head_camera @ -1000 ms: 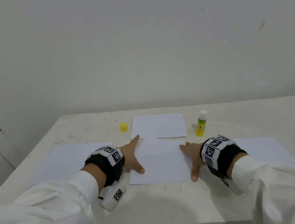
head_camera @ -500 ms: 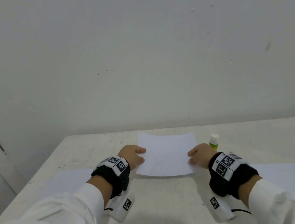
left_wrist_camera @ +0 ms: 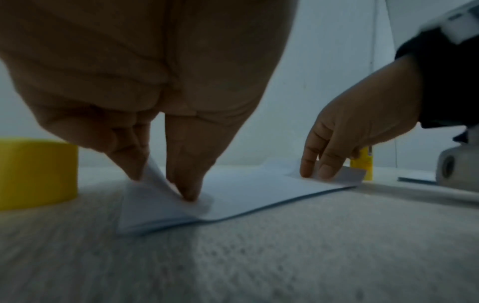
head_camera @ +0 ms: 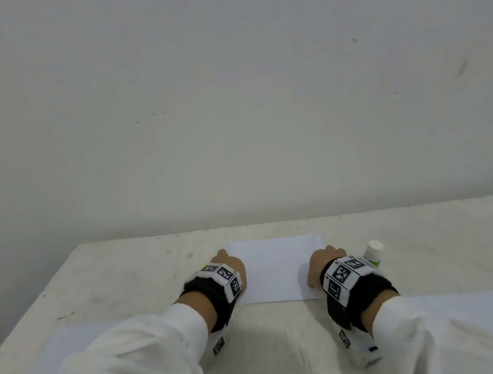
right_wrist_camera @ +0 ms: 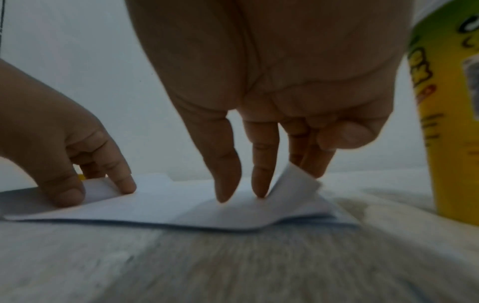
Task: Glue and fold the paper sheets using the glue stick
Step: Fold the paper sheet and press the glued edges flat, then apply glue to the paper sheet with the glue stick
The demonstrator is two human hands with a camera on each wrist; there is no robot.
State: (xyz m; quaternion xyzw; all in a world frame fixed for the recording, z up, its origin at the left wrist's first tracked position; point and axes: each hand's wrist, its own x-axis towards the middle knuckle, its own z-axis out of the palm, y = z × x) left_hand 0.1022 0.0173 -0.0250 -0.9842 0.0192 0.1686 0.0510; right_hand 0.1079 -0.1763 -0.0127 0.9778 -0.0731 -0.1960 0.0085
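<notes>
Since a second ago we have carried the near half of the paper sheet [head_camera: 275,271] up and over, so both our hands now sit at the far corners instead of lying flat on its near part; our left hand [head_camera: 231,265] pinches the upturned left corner between curled fingers [left_wrist_camera: 186,184], and our right hand [head_camera: 324,262] does the same at the right corner, fingertips [right_wrist_camera: 228,192] pressing the top layer down while the corner curls up behind them; the sheet lies doubled on the table [head_camera: 126,277] between our hands, its long axis running left to right, its folded edge towards us; we judge the crease must be pressed next, and it lies near our wrists, equally close to either hand; the glue stick [head_camera: 373,252] stands upright just beside our right hand, uncapped; its yellow cap [left_wrist_camera: 36,172] stands just left of our left hand
</notes>
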